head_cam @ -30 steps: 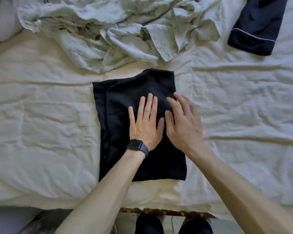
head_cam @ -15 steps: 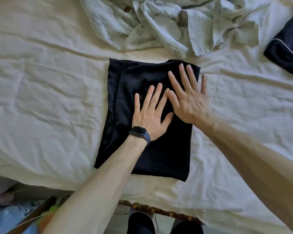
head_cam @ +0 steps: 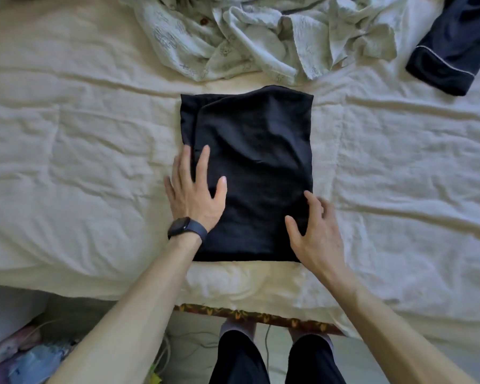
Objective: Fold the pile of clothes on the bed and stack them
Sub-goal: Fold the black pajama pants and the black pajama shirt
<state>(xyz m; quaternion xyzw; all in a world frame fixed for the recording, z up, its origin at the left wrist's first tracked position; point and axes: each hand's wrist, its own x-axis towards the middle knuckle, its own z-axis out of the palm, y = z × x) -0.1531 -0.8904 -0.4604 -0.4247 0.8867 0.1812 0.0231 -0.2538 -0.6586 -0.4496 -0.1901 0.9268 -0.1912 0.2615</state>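
Black garment [head_cam: 250,167]: lay folded flat on the bed [head_cam: 81,167].
Left hand [head_cam: 194,189]: flat, fingers straight, pressed its left edge.
Right hand [head_cam: 316,231]: relaxed, fingers spread, touched its right edge.

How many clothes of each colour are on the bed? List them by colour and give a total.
Black folded garment: 1
Pale green crumpled heap: 1, though it may hold more than one piece
Navy garment with white piping: 1
Total: 3
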